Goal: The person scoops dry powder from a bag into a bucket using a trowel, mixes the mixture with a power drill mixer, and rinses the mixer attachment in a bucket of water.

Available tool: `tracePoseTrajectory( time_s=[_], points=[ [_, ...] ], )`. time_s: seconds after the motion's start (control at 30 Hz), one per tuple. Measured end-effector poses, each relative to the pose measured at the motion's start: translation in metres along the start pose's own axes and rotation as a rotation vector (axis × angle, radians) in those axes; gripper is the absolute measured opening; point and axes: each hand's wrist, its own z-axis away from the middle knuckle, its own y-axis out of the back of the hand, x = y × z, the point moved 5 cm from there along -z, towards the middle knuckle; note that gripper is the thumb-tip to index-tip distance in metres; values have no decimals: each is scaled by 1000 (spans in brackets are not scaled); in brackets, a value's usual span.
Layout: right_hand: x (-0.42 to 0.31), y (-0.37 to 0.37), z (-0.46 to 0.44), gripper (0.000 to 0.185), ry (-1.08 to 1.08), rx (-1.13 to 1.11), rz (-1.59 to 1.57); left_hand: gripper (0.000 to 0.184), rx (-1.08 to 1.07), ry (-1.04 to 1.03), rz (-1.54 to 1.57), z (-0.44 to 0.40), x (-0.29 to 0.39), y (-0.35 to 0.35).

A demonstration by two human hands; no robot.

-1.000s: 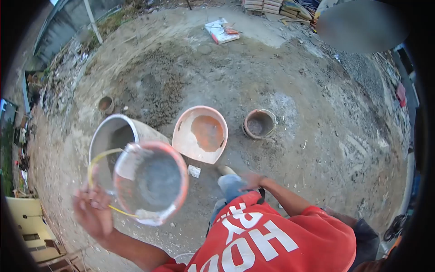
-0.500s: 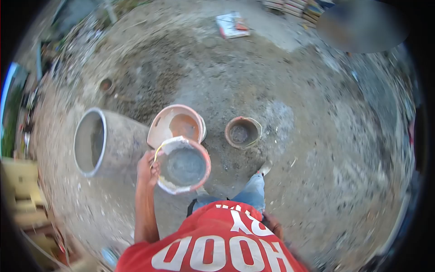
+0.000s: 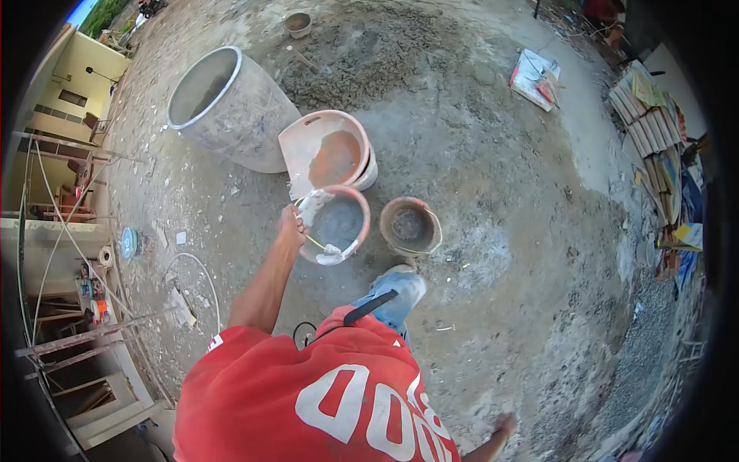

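Note:
My left hand (image 3: 292, 225) is closed round the yellow handle of a pinkish bucket (image 3: 339, 223) with a whitish, mortar-smeared rim and a grey inside. Just beyond it stands a pink cut-open container (image 3: 302, 154) with an orange-brown patch inside, resting on a white bucket (image 3: 368, 171). To the right of the held bucket is a smaller dirty bucket (image 3: 410, 225) with a thin handle. My right hand (image 3: 505, 423) hangs low at the right of my body, small and blurred; its fingers cannot be made out.
A large grey drum (image 3: 246, 115) stands at the upper left, with a small pot (image 3: 298, 25) beyond it. A white bag (image 3: 535, 79) lies at the upper right, near stacked sacks (image 3: 650, 123). Wooden scaffolding (image 3: 85, 339) and a loose hose (image 3: 208, 269) are at the left.
The view has turned, and the held bucket has swung from beside the drum to just in front of the pink container. My right hand has moved out from my body.

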Motion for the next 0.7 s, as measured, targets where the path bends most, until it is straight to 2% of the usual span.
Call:
tracePoseTrajectory(
  time_s=[0.03,0.07,0.1,0.13,0.17,0.2,0.27,0.3,0.33,0.37,0.4,0.43,0.47,0.5,0.53,0.57,0.6,0.7],
  points=[
    [39,22,-55,27,-164,96,-694,19,-6,59,55,-9,-16,-10],
    [63,37,-107,36,-332,60,-1229,22,39,31,85,-5,-33,-21],
    [67,98,-139,44,-549,126,-1752,27,69,6,108,-1,-57,-31],
    [46,175,-153,40,-495,185,-1661,29,81,-11,67,-6,-77,-40],
    [44,202,-194,38,-375,198,-1620,32,105,-56,-96,-5,-92,-48],
    [32,238,-223,37,-298,201,-1572,37,130,-119,-355,-6,-107,-56],
    [3,286,-270,32,-151,246,-1461,49,231,-305,-1233,4,-127,-80],
    [-14,292,-298,30,-77,285,-1399,55,264,-309,-1476,20,-137,-101],
    [-32,300,-319,25,-38,289,-1236,62,273,-279,-1549,40,-146,-120],
    [-53,311,-339,23,4,296,-1069,66,322,-281,-1412,-19,-178,-107],
    [-72,300,-362,31,-11,310,-1028,62,378,-218,-1381,-9,-187,-132],
    [-95,293,-375,38,-143,122,-905,59,419,-154,-1210,-1,-195,-158],
    [-121,313,-372,39,-108,17,-1026,56,445,-104,-988,2,-201,-187],
    [-139,246,-399,41,-84,-127,-868,54,457,-50,-732,9,-209,-221],
    [-164,197,-414,43,205,-148,-1086,52,459,-10,-490,14,-213,-263],
    [-184,244,-396,42,-146,-551,-1358,51,471,41,-289,19,-220,-296],
    [-196,259,-412,42,-175,-651,-1366,50,477,71,-165,24,-224,-331],
    [-188,282,-483,44,-79,-659,-1251,52,473,117,-3,32,-226,-424]
  ],
)
